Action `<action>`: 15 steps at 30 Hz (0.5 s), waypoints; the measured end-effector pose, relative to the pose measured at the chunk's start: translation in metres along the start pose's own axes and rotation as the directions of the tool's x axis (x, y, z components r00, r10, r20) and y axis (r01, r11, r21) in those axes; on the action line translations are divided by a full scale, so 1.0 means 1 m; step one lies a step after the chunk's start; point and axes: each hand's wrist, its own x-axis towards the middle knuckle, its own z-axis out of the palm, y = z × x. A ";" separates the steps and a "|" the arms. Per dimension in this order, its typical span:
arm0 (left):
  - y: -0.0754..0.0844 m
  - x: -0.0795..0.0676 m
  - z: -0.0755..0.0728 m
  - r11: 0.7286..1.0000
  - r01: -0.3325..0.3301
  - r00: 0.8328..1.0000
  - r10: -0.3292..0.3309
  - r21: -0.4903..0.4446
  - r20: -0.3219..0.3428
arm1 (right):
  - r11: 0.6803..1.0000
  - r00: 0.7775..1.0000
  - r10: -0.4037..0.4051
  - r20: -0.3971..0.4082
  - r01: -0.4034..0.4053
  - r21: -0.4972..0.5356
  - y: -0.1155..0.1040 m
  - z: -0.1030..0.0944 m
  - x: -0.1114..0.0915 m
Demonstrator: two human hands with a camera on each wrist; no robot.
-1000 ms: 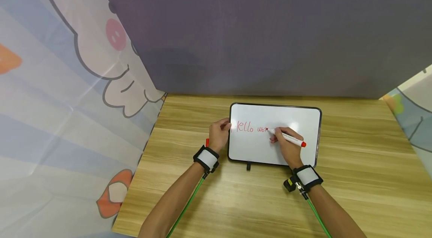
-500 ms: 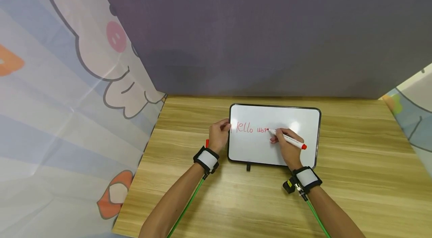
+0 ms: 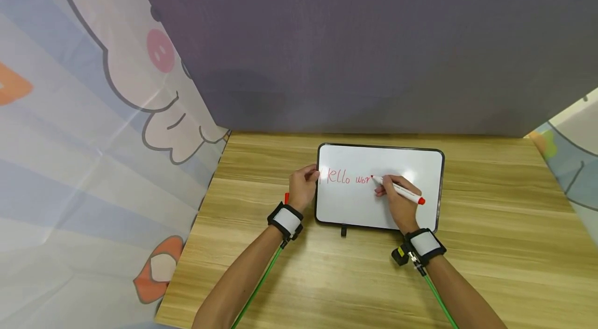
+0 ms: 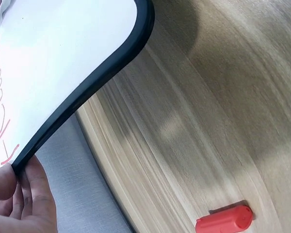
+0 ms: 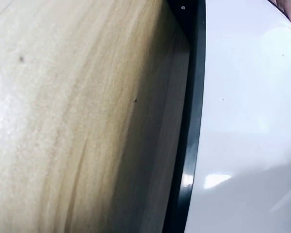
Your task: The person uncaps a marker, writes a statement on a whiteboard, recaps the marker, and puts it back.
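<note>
A small whiteboard with a black frame leans up from the table, carrying the red handwriting "Hello wor". My left hand pinches its left edge; in the left wrist view the thumb lies on the front and the fingers go behind the frame. My right hand grips a white marker with a red end, its tip at the last letter. The right wrist view shows mostly the board's lower frame and white surface, with the writing hand out of sight.
A red marker cap lies on the wooden table, beside my left wrist. A black foot sticks out under the board's lower edge. Behind rises a grey panel; a printed cartoon cloth hangs at the left.
The marker tip has crept slightly right and up, and the last letter shows a little more fully as an "r". My left hand stays on the board's edge.
</note>
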 end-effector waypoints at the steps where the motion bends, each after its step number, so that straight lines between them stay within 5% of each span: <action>1: 0.000 0.000 0.000 1.000 0.000 1.000 0.000 0.000 -0.001 | 1.000 1.000 -0.001 0.000 0.001 0.005 0.000 0.000 0.000; 15: 0.000 0.000 0.001 1.000 -0.003 1.000 0.003 0.001 -0.009 | 0.999 0.999 0.033 0.017 -0.033 -0.018 0.003 -0.002 -0.007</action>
